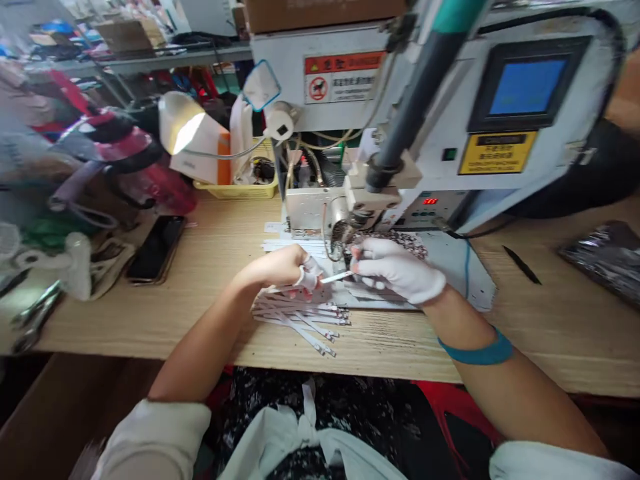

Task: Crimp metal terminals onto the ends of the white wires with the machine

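Note:
A narrow white strip (336,277) is stretched between my two hands, just in front of the machine's working head (345,217). My left hand (287,268), with white covering over some fingers, is closed on the strip's left end. At its right end, the fingertips of my white-gloved right hand (400,270) pinch the strip. Below my left hand lies a loose pile of white strips (300,319), their right ends carrying small dark and metallic bits. More white strips (280,246) lie flat behind my left hand. Small dark pieces (407,244) are scattered behind my right hand.
The white machine body with a blue screen (527,85) rises at the back right. Left of it stand a lit lamp (183,127) and a yellow basket (240,191). A phone (156,250) lies on the left, a black pointed tool (521,265) and plastic bag (607,257) on the right.

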A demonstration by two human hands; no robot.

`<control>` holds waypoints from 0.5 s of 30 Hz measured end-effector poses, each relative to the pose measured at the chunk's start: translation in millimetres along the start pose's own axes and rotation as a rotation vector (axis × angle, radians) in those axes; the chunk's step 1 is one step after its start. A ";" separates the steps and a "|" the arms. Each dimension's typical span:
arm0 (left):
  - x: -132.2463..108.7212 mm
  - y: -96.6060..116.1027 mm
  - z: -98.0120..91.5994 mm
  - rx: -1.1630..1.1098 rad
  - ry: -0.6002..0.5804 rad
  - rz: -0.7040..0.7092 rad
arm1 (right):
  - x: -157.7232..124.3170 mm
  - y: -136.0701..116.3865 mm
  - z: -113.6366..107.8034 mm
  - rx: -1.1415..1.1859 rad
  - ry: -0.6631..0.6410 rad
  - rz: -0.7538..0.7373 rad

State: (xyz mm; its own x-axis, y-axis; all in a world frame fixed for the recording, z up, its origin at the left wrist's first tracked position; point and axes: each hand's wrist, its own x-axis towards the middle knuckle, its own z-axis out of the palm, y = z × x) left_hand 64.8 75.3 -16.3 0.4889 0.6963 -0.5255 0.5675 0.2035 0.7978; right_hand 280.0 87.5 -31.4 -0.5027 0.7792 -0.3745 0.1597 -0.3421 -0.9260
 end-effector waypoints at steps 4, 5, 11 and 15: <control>0.0 3.1 4.9 -0.048 -0.070 -0.055 | -3.6 -4.5 -1.2 -0.130 -0.045 0.016; -2.3 3.4 4.6 -0.031 -0.071 -0.053 | -4.1 -5.1 -0.6 -0.150 -0.056 0.020; -28.2 -1.6 -6.7 0.397 -0.044 0.099 | -11.4 -2.7 17.9 -0.237 -0.155 0.104; -16.0 -14.1 -10.9 0.581 0.312 0.199 | -13.6 -2.9 16.3 -0.506 -0.131 0.101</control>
State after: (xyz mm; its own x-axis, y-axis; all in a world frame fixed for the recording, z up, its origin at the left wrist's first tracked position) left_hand 41.8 68.8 -16.0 0.4570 0.8653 -0.2062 0.7924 -0.2906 0.5364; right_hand 272.5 69.4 -22.8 -0.5605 0.6720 -0.4839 0.5862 -0.0908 -0.8051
